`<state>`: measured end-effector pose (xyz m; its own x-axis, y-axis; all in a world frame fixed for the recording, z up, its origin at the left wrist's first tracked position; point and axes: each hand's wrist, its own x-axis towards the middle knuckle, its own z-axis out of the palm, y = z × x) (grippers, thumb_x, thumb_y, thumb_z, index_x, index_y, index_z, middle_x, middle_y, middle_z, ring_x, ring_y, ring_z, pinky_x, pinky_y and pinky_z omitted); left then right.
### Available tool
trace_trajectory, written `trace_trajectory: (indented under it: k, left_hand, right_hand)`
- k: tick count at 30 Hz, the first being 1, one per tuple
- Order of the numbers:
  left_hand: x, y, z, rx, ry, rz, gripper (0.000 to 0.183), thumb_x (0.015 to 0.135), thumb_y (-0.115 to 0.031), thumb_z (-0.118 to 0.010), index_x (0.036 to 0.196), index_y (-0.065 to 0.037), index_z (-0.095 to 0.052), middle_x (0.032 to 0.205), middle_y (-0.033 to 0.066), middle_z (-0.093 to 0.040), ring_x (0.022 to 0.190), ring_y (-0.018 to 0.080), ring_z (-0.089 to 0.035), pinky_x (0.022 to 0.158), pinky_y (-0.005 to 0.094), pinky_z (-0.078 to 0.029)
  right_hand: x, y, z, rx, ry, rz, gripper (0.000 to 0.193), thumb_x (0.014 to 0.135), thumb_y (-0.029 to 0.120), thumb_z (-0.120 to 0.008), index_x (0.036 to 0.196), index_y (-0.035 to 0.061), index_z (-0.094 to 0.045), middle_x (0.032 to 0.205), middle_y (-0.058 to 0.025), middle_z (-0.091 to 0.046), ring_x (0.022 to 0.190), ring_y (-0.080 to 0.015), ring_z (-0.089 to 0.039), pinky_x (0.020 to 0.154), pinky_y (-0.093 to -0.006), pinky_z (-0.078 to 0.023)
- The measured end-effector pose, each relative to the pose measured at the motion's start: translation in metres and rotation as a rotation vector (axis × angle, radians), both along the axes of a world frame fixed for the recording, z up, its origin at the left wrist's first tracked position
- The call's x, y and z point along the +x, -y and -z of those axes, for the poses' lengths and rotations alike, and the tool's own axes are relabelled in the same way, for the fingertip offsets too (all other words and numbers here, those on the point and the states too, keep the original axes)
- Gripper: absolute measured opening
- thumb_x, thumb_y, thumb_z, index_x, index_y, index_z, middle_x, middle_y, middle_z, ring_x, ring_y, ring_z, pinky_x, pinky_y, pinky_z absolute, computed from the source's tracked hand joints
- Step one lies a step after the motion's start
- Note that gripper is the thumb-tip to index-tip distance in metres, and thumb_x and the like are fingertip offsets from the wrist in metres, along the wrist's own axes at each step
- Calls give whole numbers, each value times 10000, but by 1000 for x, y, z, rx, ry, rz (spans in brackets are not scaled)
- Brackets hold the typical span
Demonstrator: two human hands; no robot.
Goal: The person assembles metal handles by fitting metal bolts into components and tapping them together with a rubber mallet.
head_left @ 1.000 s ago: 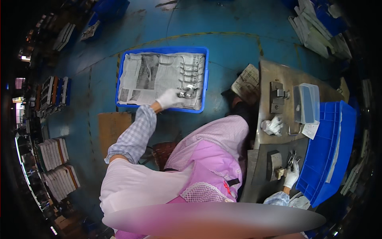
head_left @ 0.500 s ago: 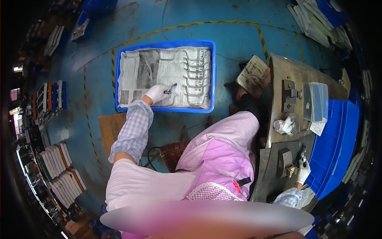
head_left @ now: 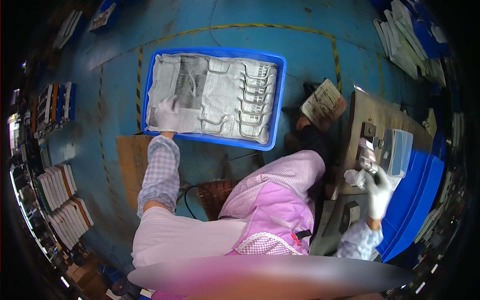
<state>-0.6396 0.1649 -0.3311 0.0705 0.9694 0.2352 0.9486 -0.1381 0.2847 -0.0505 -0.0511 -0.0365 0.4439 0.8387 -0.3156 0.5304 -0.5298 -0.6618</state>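
My left hand [head_left: 167,115], in a white glove, is over the left part of the newspaper lining [head_left: 192,112] in a blue tray [head_left: 220,140]. Its fingers look slightly apart, and I see nothing in them. To its right, a bent metal wire handle [head_left: 214,122] lies on the paper. Several similar wire handles [head_left: 256,102] form a column along the tray's right side, and one more handle [head_left: 219,67] lies near the far edge. My gloved right hand [head_left: 379,194] is above the workbench, its fingers closed on a shiny metal piece [head_left: 368,163]; blur hides the piece's kind.
The workbench [head_left: 390,112] at right carries a metal block [head_left: 369,131], a crumpled white cloth [head_left: 354,177] and a clear plastic box [head_left: 400,150]. Beside it stands a blue bin [head_left: 417,200]. Cardboard [head_left: 131,167] lies left of my knee, and a worn box [head_left: 324,104] stands beyond it.
My left hand has moved left, away from the wire handle that now lies in the tray. My right hand has moved farther up the bench with the shiny metal piece.
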Motion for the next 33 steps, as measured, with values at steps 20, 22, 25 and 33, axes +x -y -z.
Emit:
trace_trajectory:
  k: [20, 22, 25, 33]
  left_hand:
    - [-35, 37, 22, -188, 84, -451, 284, 980, -396, -646, 1037, -161, -794, 1011, 61, -761, 904, 306, -721, 803, 434, -552]
    - [-35, 35, 21, -188, 87, -457, 278, 978, -392, -650, 1028, -160, -795, 1011, 63, -762, 906, 302, -722, 798, 431, -553]
    - [-37, 35, 17, -185, 109, -480, 266, 973, -382, -658, 1012, -157, -797, 1008, 65, -762, 903, 298, -723, 794, 430, -553]
    - [-37, 32, 24, -139, 155, -396, 296, 973, -365, -657, 1050, -113, -791, 1028, 117, -758, 922, 340, -719, 802, 438, -557]
  right_hand:
    - [-360, -213, 324, 80, 372, -867, 210, 892, 193, -611, 1064, 140, -720, 886, -123, -746, 797, -303, -738, 686, -460, -560]
    - [-361, -213, 326, 100, 390, -882, 180, 879, 150, -593, 1012, 134, -714, 869, -120, -744, 790, -290, -740, 674, -449, -560]
    - [-357, -222, 320, 99, 391, -831, 224, 877, 162, -622, 1085, 150, -705, 866, -110, -740, 788, -294, -735, 669, -447, -562]
    - [-347, -231, 342, 236, 410, -881, 441, 840, 0, -536, 1262, 105, -609, 995, -132, -721, 859, -326, -722, 738, -453, -570]
